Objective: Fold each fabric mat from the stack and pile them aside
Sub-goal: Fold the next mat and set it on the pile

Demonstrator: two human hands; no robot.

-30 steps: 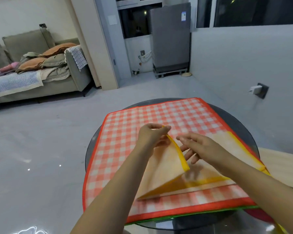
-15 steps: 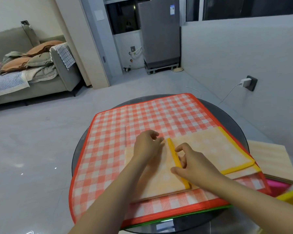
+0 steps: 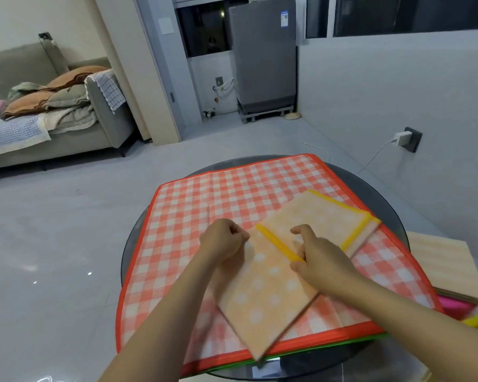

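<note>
A folded pale-orange polka-dot fabric mat with yellow trim (image 3: 271,285) lies on the red-checked mat (image 3: 204,205) atop the round dark glass tabletop (image 3: 392,205). The left hand (image 3: 222,239) presses its left edge with curled fingers; the right hand (image 3: 319,260) pinches the yellow-trimmed fold.

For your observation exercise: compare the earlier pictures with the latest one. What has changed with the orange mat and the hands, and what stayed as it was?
The lifted flap of the orange mat has been laid flat, yellow edge on top. The left hand and right hand came down and now press on it. The mat has turned slightly. The checked mat stays spread on the round table.
</note>
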